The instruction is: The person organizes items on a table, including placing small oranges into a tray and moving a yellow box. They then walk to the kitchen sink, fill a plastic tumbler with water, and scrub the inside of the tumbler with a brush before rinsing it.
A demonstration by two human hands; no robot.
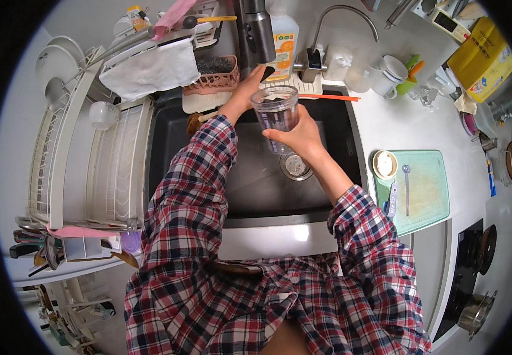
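My right hand (301, 135) is wrapped round a clear plastic cup (278, 105) and holds it over the dark sink (250, 189), its open rim tilted slightly toward the back. Beyond it, my left hand (245, 94) reaches to the base of the dark grey faucet (258, 35), its fingers closed at the black faucet handle (268, 73); the fingertips are partly hidden. No water stream shows from the spout. Below the cup is the round metal drain (295, 167). A wooden-handled brush (195, 123) lies by my left wrist.
On the left stand a dish rack (99, 171) with a white mug (103, 115) and a pink sponge basket (211, 81). A large bottle (284, 44), a thin curved tap (344, 8) and cups (391, 74) line the back. Right of the sink lies a green cutting board (426, 189).
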